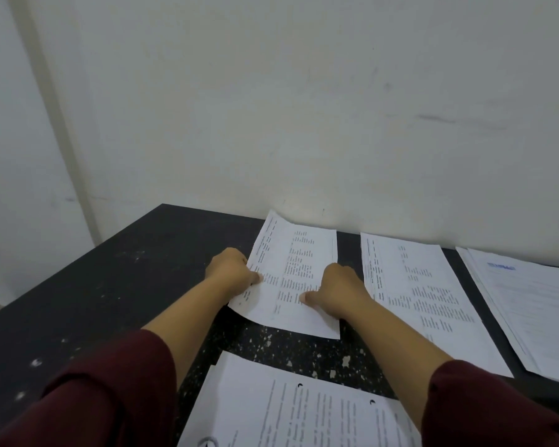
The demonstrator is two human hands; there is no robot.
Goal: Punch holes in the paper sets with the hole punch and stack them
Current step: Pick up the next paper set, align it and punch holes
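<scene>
A printed paper set (296, 253) lies on the dark speckled table (117, 279) near the wall. My left hand (231, 269) grips its left edge, thumb on top. My right hand (334, 290) grips its right edge, thumb pressed on the sheet. Close to me lies a paper set with two punched holes (304, 411) along its far edge. A metal part, perhaps of the hole punch (207, 441), shows at the bottom edge; I cannot tell for sure.
Another printed paper set (423, 295) lies to the right of the held one. A further stack with a blue heading (530, 304) sits at the far right. A white wall runs along the table's back edge. Dark red sleeves cover my forearms.
</scene>
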